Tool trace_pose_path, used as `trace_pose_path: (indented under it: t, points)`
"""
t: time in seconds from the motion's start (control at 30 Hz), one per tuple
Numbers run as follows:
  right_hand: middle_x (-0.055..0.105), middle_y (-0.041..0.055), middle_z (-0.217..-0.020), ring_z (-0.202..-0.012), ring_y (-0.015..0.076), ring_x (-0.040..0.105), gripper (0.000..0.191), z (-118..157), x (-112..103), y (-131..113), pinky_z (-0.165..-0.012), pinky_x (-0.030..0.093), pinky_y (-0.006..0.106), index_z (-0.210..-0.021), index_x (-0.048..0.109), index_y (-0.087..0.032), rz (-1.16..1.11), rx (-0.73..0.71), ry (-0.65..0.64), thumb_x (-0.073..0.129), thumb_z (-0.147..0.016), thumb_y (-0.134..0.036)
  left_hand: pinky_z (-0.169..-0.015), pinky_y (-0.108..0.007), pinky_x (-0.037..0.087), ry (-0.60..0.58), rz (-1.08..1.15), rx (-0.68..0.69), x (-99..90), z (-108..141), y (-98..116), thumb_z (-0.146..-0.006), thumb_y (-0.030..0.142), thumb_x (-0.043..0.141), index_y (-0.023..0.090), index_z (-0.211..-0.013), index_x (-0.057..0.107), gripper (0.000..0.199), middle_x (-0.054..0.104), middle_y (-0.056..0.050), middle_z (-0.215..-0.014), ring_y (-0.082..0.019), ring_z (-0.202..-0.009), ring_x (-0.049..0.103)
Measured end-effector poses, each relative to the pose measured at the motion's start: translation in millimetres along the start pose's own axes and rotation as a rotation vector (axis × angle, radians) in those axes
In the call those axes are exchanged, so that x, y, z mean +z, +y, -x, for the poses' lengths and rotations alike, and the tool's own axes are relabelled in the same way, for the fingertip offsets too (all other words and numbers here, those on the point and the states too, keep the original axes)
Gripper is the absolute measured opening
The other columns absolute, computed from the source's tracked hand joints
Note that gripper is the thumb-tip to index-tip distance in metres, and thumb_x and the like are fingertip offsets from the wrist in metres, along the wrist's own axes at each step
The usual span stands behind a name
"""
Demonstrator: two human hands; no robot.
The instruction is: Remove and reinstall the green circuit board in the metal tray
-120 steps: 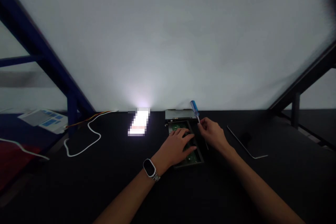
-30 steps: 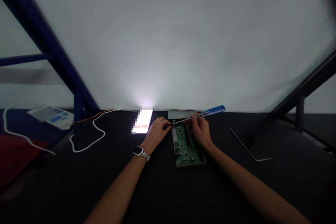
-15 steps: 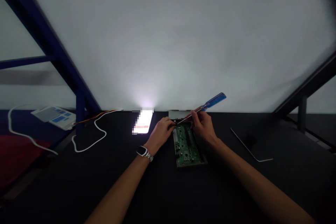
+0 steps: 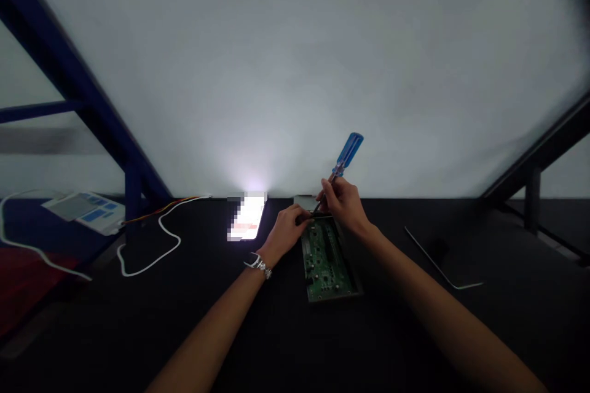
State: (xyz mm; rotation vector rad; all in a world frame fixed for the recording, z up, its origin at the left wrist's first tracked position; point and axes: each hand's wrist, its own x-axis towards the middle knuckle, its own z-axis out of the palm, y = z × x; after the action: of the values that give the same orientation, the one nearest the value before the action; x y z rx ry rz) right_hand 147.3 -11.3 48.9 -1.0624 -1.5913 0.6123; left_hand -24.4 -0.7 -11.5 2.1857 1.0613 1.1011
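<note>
A green circuit board [image 4: 326,264] lies lengthwise on the black table in front of me, set in a thin frame. My right hand [image 4: 343,201] grips the shaft of a screwdriver [image 4: 349,150] with a blue handle, held steeply with its tip down at the board's far end. My left hand [image 4: 288,227] is closed at the far left corner of the board, fingertips close to the screwdriver tip. Whether those fingers pinch something small is hidden. A light grey flat piece [image 4: 305,202] lies just beyond the board, partly covered by my hands.
A lit phone [image 4: 247,216] lies left of my left hand. Farther left are a white cable [image 4: 173,239] and a white-and-blue printed card [image 4: 92,209]. An L-shaped metal rod [image 4: 431,258] rests on the right. A pale wall [image 4: 295,73] rises behind the table.
The screwdriver has swung from a low slant to a steeper one, its handle now higher and farther left. My right hand has shifted slightly left and up. My left hand stays at the board's corner.
</note>
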Motion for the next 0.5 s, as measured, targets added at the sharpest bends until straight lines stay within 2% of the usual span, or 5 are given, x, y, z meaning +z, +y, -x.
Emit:
trace_pose_path:
  t: [0.27,0.37,0.5]
  points:
    - [0.061,-0.0007,-0.061,-0.052,0.0136,0.060,0.032,-13,15,0,-0.053,0.045,0.024,-0.079,0.052,-0.022,0.125,-0.097,-0.044,0.046,-0.096,-0.048,-0.067,-0.029,0.047,0.050,0.020,-0.034,-4.2,-7,2,-0.080,0.035,0.072,0.020,-0.090,0.071,0.018,0.063,-0.003,-0.086,-0.017,-0.076,0.059]
    - [0.060,-0.0007,-0.058,-0.052,0.0133,0.059,0.034,-14,21,2,-0.053,0.042,0.024,-0.074,0.050,-0.021,0.192,-0.125,-0.074,0.046,-0.096,-0.046,-0.065,-0.028,0.046,0.072,0.076,-0.069,-3.1,-7,0,-0.082,0.035,0.071,0.018,-0.082,0.070,0.017,0.062,-0.002,-0.081,-0.016,-0.072,0.059]
    - [0.062,0.0007,-0.060,-0.052,0.0134,0.058,0.035,-11,22,7,-0.054,0.041,0.024,-0.073,0.051,-0.021,0.220,-0.125,-0.067,0.045,-0.096,-0.046,-0.066,-0.028,0.045,0.124,0.070,-0.092,2.3,-4,0,-0.082,0.031,0.070,0.018,-0.082,0.072,0.013,0.062,-0.002,-0.079,-0.016,-0.072,0.058]
